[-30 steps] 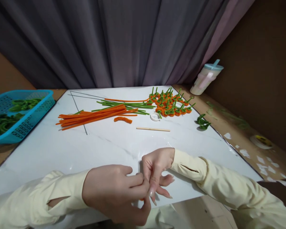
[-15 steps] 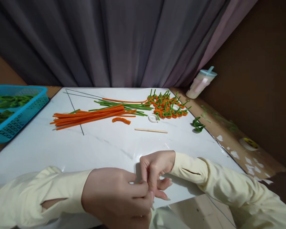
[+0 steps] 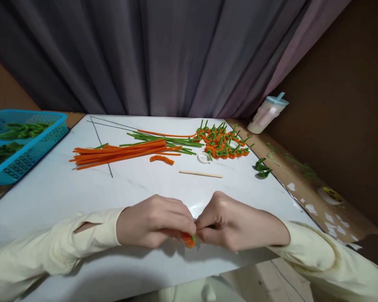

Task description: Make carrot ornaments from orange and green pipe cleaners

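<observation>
My left hand (image 3: 156, 222) is closed around a small orange pipe-cleaner piece (image 3: 188, 240), whose end shows below the fingertips with a bit of green on it. Right beside it, my right hand (image 3: 225, 224) is closed in a pinch, its fingertips meeting those of the left. What the right fingers hold is mostly hidden; a dark green spot shows inside the curl. Both hands are over the near part of the white table (image 3: 138, 191). Beyond them lie a wooden stick (image 3: 200, 174) and a curved orange pipe-cleaner piece (image 3: 161, 160).
Orange pipe cleaners (image 3: 119, 154) lie over green pipe cleaners (image 3: 166, 139). Finished orange pieces with green stems (image 3: 222, 144) cluster at back right, near a white ring (image 3: 204, 157). Green curls (image 3: 262, 168), a tumbler (image 3: 267, 114), a tape roll (image 3: 330, 195) and a blue basket (image 3: 25, 158) flank them.
Both hands have shifted and turned. My left hand has risen a little, and my right has rotated to pinch from the right side. The orange piece's end has come into clear sight.
</observation>
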Tool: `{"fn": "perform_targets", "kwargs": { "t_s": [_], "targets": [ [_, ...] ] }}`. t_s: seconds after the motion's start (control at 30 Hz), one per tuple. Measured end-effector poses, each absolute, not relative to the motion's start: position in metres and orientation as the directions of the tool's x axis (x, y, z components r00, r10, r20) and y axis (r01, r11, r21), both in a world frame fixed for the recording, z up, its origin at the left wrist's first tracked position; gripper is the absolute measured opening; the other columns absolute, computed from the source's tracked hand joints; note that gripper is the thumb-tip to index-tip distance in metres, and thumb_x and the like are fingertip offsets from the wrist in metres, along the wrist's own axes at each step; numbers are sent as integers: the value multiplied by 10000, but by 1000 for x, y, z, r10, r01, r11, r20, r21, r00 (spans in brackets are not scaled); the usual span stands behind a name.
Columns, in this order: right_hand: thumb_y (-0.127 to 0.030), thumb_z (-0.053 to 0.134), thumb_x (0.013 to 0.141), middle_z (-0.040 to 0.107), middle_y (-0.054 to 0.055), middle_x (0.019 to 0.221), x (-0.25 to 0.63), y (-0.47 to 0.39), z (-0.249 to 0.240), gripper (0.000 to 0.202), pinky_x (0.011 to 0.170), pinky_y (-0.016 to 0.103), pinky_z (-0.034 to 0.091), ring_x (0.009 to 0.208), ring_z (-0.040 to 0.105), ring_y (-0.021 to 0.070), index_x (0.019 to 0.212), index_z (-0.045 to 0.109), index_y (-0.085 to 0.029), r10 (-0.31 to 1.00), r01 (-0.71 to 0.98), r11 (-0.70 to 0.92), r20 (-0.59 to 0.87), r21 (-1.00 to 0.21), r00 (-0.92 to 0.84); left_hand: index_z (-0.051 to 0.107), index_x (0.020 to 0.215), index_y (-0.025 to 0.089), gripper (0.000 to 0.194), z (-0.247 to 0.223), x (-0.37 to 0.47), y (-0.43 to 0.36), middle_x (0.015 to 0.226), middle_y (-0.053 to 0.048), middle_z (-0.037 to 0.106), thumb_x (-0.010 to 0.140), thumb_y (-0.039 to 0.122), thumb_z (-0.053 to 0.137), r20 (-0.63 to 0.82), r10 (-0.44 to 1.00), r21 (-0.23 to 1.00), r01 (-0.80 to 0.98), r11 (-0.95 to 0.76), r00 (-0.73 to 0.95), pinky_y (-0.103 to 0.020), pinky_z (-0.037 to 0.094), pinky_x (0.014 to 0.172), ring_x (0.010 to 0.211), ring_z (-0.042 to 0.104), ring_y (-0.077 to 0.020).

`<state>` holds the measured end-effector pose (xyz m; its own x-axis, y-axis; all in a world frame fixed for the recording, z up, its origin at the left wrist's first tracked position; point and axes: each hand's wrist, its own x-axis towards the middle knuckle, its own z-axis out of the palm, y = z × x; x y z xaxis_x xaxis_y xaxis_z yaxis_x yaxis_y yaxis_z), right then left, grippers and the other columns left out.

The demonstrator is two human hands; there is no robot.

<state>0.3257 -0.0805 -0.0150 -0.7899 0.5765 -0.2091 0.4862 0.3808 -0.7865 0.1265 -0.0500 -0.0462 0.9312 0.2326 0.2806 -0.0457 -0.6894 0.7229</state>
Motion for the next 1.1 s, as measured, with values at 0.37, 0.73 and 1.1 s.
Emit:
{"fn": "perform_targets", "kwargs": {
  "t_s": [0.37, 0.73, 1.1],
  "targets": [
    [-48, 357, 795, 549, 88, 580, 320, -106, -32, 270, 351, 275, 264, 429, 444, 148, 897, 602, 0, 403, 490, 804, 296, 338, -866, 573, 752, 137, 239, -73, 136, -47, 671, 15, 608, 624, 197, 765, -201, 570, 837, -162, 522, 797, -186, 439, 577, 599, 564, -78],
    [-70, 295, 822, 614, 171, 726, 333, -71, -61, 420, 419, 293, 422, 614, 574, 203, 1169, 443, 115, 190, 417, 761, 445, 496, -875, 580, 830, 137, 221, -71, 141, -55, 700, 15, 563, 661, 45, 687, -416, 572, 489, -356, 796, 707, -159, 459, 584, 591, 543, -53],
    [-114, 407, 880, 500, -6, 615, 331, -81, -72, 164, 433, 264, 311, 508, 452, 110, 977, 528, -63, 536, 642, 740, 400, 201, -743, 583, 750, 123, 173, -73, 140, -50, 689, 14, 485, 633, 123, 712, -499, 545, 547, -243, 801, 674, -175, 322, 518, 588, 446, -60]
  ]
}}
